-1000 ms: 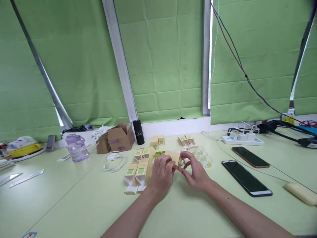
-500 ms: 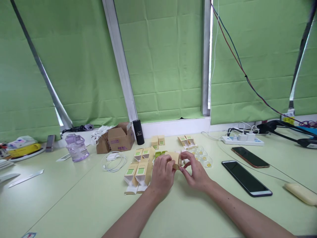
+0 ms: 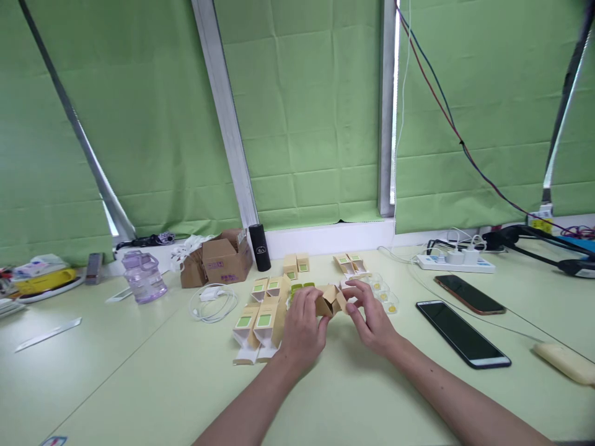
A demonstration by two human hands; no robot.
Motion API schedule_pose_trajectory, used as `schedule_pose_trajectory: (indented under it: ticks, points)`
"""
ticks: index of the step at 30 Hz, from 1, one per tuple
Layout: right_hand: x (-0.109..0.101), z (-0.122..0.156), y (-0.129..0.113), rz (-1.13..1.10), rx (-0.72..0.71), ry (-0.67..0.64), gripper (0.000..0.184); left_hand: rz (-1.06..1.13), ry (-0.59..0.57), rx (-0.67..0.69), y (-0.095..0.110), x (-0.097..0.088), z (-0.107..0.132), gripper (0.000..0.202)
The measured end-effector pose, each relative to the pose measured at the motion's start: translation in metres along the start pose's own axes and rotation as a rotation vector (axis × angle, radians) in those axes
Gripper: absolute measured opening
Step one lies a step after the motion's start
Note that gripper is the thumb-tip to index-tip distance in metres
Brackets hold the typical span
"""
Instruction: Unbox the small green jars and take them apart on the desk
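Note:
Both my hands hold one small tan carton (image 3: pixel 331 298) just above the green table. My left hand (image 3: pixel 304 329) wraps its left end with closed fingers. My right hand (image 3: pixel 372 316) pinches the right end, where the carton's flaps stand open. Left of my hands lie several tan cartons with green labels (image 3: pixel 260 317), some with open white flaps. Behind my right hand sit small clear cups with yellow contents (image 3: pixel 385 296) and two more cartons (image 3: pixel 352 264).
A black phone (image 3: pixel 462 333) and a brown one (image 3: pixel 469 293) lie to the right, with a power strip (image 3: pixel 455 262) behind. A white cable (image 3: pixel 214 303), brown box (image 3: pixel 223 259), black cylinder (image 3: pixel 260 247) and purple jug (image 3: pixel 144 276) stand at the left.
The carton's right end has come open, its flaps now spread. My right hand's fingers shifted slightly over that end. My left hand stays put.

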State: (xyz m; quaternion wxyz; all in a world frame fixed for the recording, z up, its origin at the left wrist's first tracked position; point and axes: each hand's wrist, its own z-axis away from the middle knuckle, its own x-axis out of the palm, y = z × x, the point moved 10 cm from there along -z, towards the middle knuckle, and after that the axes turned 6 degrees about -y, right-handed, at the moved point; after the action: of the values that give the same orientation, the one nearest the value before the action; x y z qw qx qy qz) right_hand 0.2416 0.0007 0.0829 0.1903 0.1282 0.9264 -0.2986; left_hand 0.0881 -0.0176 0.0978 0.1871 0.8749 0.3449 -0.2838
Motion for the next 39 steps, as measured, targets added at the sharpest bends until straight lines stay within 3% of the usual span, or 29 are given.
schedule_pose_trajectory:
  ticks: [6, 11, 21, 31, 39]
  points:
    - [-0.012, -0.003, 0.001, -0.015, -0.014, 0.099, 0.037, 0.126, -0.076, -0.104, -0.011, 0.009, 0.001, 0.051]
    - [-0.025, -0.004, -0.017, 0.096, -0.174, 0.199, 0.043, 0.223, -0.108, -0.200, -0.022, 0.014, 0.002, 0.051]
    - [-0.013, 0.002, -0.032, 0.345, -0.422, 0.101, 0.059, 0.348, -0.143, -0.271, -0.030, 0.022, 0.005, 0.050]
    - [-0.013, -0.005, -0.007, 0.359, -0.212, 0.075, 0.050, 0.353, -0.158, -0.210, -0.023, 0.018, -0.001, 0.037]
    - [-0.011, -0.006, -0.013, 0.372, -0.210, 0.068, 0.042, 0.325, -0.204, -0.191, -0.020, 0.021, -0.002, 0.058]
